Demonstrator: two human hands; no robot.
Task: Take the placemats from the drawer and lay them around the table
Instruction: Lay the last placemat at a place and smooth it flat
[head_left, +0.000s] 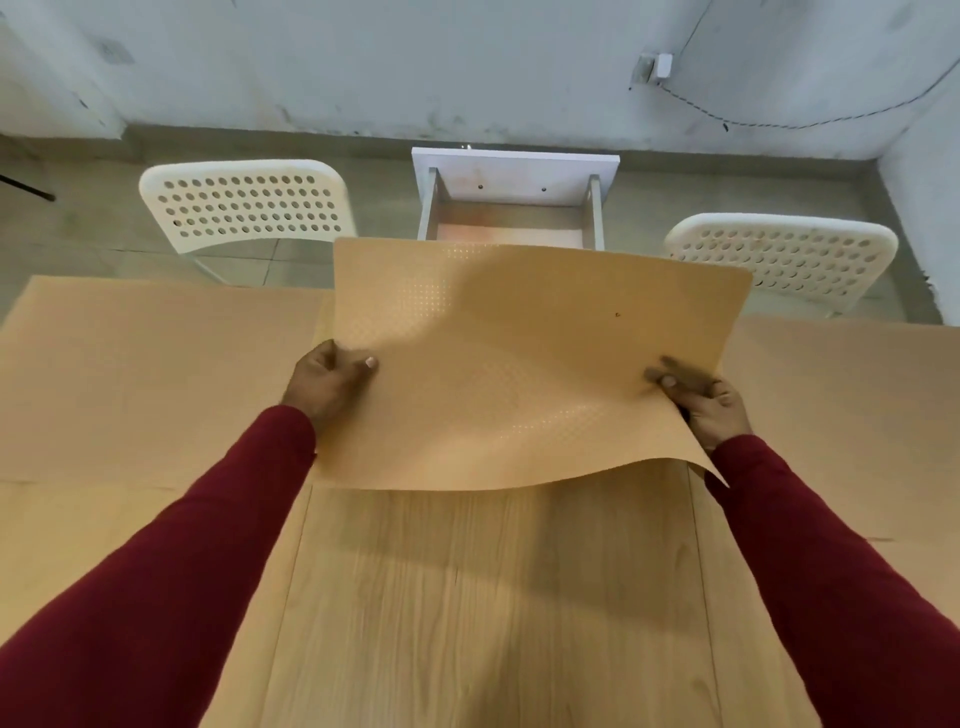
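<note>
Head view: we pinch the limp placemat (519, 364) with left hand (327, 382) and right hand (698, 397); its sagging near edge may fold under on landing.

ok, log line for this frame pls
phase: laying placemat | left hand: grips placemat left edge | right hand: grips right edge | placemat: lifted above table | drawer: open | mats laid: left, right
</note>
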